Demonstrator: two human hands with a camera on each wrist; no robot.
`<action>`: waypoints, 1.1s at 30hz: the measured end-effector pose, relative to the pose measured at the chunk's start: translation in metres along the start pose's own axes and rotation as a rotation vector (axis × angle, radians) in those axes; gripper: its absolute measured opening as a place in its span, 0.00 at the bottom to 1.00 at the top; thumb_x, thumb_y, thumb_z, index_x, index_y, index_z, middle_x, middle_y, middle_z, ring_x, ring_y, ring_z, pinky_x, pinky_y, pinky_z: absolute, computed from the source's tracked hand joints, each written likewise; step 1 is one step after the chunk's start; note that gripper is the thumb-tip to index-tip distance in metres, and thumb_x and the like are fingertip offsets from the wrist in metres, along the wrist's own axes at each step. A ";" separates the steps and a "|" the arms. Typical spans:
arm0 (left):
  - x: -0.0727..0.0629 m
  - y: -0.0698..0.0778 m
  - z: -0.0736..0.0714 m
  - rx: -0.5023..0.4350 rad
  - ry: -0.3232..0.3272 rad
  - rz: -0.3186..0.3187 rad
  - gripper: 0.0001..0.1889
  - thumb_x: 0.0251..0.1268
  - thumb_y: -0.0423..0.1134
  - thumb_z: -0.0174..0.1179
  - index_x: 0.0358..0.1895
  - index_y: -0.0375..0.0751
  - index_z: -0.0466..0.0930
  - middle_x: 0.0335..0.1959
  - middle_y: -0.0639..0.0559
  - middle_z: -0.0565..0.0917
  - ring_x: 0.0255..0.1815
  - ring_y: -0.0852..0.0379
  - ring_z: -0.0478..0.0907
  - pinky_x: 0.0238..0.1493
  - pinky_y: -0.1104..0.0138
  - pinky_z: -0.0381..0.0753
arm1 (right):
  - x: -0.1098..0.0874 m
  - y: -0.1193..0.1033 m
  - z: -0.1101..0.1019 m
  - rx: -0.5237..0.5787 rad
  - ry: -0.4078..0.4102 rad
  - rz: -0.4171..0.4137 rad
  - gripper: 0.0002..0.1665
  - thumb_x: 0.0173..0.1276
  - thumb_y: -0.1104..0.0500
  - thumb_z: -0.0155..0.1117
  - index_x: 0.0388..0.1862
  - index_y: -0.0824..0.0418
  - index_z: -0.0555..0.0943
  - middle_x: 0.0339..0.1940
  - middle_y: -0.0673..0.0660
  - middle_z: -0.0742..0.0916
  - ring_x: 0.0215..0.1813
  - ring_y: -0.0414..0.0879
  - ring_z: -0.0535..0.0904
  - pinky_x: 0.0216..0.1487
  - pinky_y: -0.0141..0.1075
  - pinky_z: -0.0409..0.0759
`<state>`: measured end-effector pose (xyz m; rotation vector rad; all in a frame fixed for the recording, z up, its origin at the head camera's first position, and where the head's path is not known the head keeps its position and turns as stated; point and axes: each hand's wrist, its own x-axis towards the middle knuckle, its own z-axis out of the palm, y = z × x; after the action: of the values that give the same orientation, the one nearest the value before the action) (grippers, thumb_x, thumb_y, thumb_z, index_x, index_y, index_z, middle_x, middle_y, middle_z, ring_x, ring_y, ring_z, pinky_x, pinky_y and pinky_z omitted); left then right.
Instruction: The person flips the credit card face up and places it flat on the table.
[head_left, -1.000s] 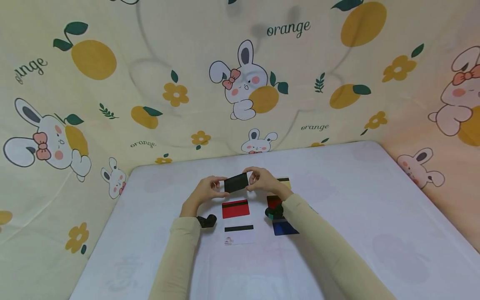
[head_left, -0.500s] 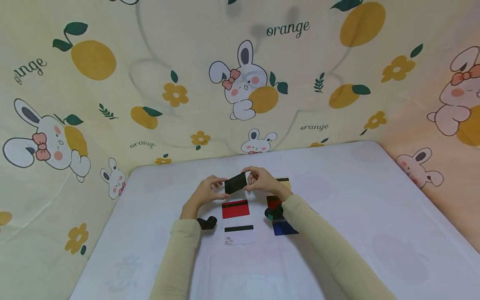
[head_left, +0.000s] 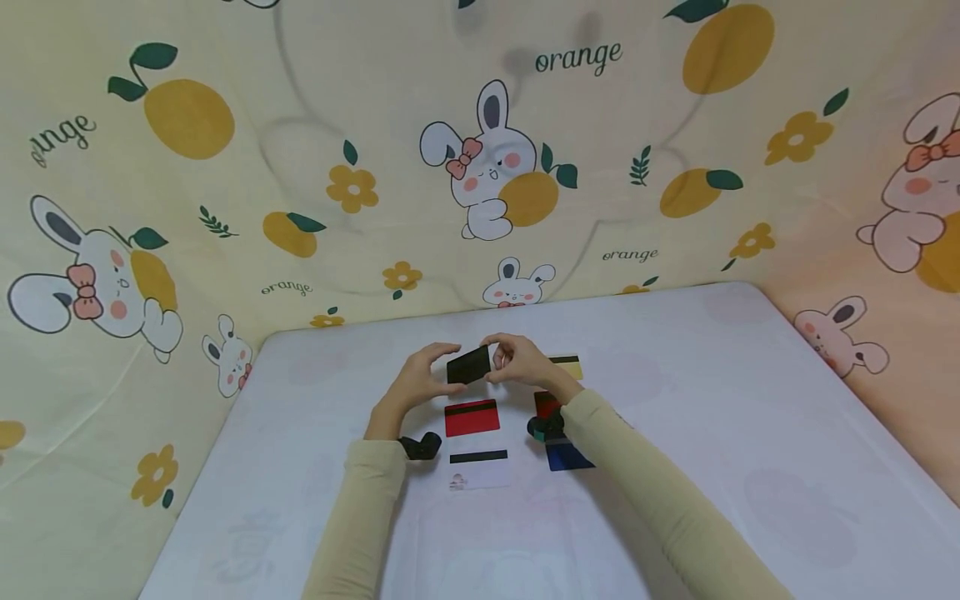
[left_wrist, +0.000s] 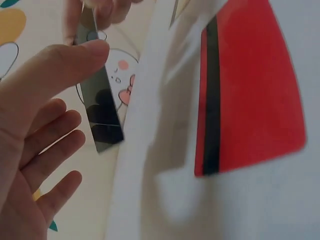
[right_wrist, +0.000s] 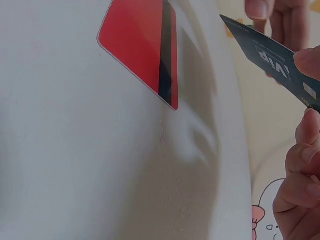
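Observation:
A dark card is held up, tilted, above the far part of the table. My right hand pinches its right end between thumb and fingers. In the right wrist view, "Vip" lettering and a small chip show on the card. My left hand is spread around the card's left end, thumb low and index finger high. In the left wrist view, its thumb overlaps the card while the other fingers stand apart from it. A red card with a black stripe lies just below, on the table.
A white card with a black stripe lies nearest. To the right are a yellow card, another red card and a blue card, partly covered by the right arm. A patterned cloth hangs behind the white table.
The left hand's fingers have spread wider, the index finger lifting away from the card. The dark card has shifted slightly left, still pinched by the right hand. The table cards have not moved.

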<state>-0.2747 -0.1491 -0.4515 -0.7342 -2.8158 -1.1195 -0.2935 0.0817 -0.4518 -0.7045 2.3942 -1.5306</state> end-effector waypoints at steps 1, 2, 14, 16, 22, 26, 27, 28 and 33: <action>0.001 0.002 0.001 0.002 0.006 0.016 0.36 0.46 0.39 0.76 0.62 0.35 0.74 0.61 0.40 0.79 0.66 0.43 0.73 0.68 0.50 0.70 | 0.000 0.000 0.001 -0.007 0.002 0.000 0.31 0.51 0.67 0.72 0.56 0.68 0.75 0.24 0.52 0.77 0.27 0.41 0.69 0.32 0.29 0.70; 0.001 0.004 0.002 0.004 0.009 0.031 0.36 0.46 0.39 0.76 0.61 0.34 0.74 0.61 0.40 0.79 0.65 0.43 0.74 0.68 0.50 0.71 | 0.000 0.000 0.001 -0.014 0.005 -0.001 0.31 0.51 0.67 0.72 0.56 0.68 0.75 0.24 0.51 0.77 0.26 0.41 0.69 0.32 0.28 0.70; 0.006 0.016 0.010 -0.002 0.002 0.027 0.36 0.47 0.39 0.75 0.64 0.39 0.73 0.63 0.42 0.78 0.65 0.44 0.74 0.66 0.51 0.73 | 0.001 -0.002 0.005 -0.063 0.013 -0.003 0.32 0.51 0.66 0.72 0.56 0.69 0.75 0.25 0.53 0.78 0.26 0.40 0.69 0.32 0.29 0.68; 0.007 0.018 0.010 -0.006 0.002 0.038 0.35 0.48 0.39 0.74 0.63 0.38 0.73 0.62 0.41 0.78 0.64 0.44 0.75 0.64 0.51 0.75 | 0.001 -0.003 0.005 -0.058 0.011 -0.003 0.32 0.51 0.66 0.72 0.56 0.69 0.75 0.25 0.54 0.78 0.26 0.41 0.69 0.32 0.30 0.69; 0.007 0.019 0.011 -0.005 0.007 0.067 0.33 0.49 0.37 0.73 0.62 0.37 0.75 0.60 0.40 0.80 0.60 0.45 0.77 0.61 0.52 0.77 | 0.000 -0.003 0.006 -0.046 0.005 -0.010 0.32 0.51 0.66 0.73 0.56 0.70 0.74 0.25 0.58 0.79 0.25 0.41 0.68 0.30 0.30 0.69; 0.008 0.019 0.011 -0.021 0.000 0.064 0.31 0.49 0.35 0.73 0.61 0.36 0.76 0.59 0.40 0.81 0.60 0.44 0.77 0.61 0.51 0.77 | 0.000 -0.005 0.005 -0.047 0.004 0.004 0.33 0.51 0.65 0.73 0.57 0.70 0.74 0.25 0.55 0.78 0.26 0.41 0.69 0.31 0.30 0.69; 0.008 0.019 0.011 -0.027 -0.003 0.061 0.31 0.50 0.35 0.73 0.60 0.36 0.76 0.59 0.40 0.81 0.60 0.44 0.77 0.61 0.51 0.77 | 0.000 -0.005 0.005 -0.044 0.004 0.008 0.33 0.51 0.65 0.73 0.57 0.70 0.74 0.25 0.54 0.78 0.26 0.41 0.69 0.31 0.30 0.69; 0.008 0.019 0.011 -0.031 -0.006 0.058 0.30 0.50 0.35 0.73 0.60 0.36 0.76 0.59 0.40 0.81 0.59 0.44 0.77 0.61 0.51 0.77 | 0.000 -0.005 0.005 -0.041 0.002 0.010 0.33 0.51 0.65 0.73 0.58 0.70 0.74 0.25 0.53 0.78 0.26 0.41 0.69 0.30 0.30 0.69; 0.008 0.020 0.010 -0.048 -0.011 0.046 0.30 0.51 0.35 0.72 0.61 0.37 0.76 0.59 0.40 0.80 0.59 0.43 0.77 0.61 0.49 0.77 | -0.001 -0.005 0.004 0.005 -0.005 0.012 0.34 0.52 0.66 0.73 0.59 0.69 0.73 0.24 0.49 0.77 0.25 0.40 0.69 0.28 0.28 0.69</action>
<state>-0.2714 -0.1271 -0.4448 -0.8062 -2.7749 -1.1834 -0.2893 0.0773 -0.4496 -0.6914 2.3859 -1.5281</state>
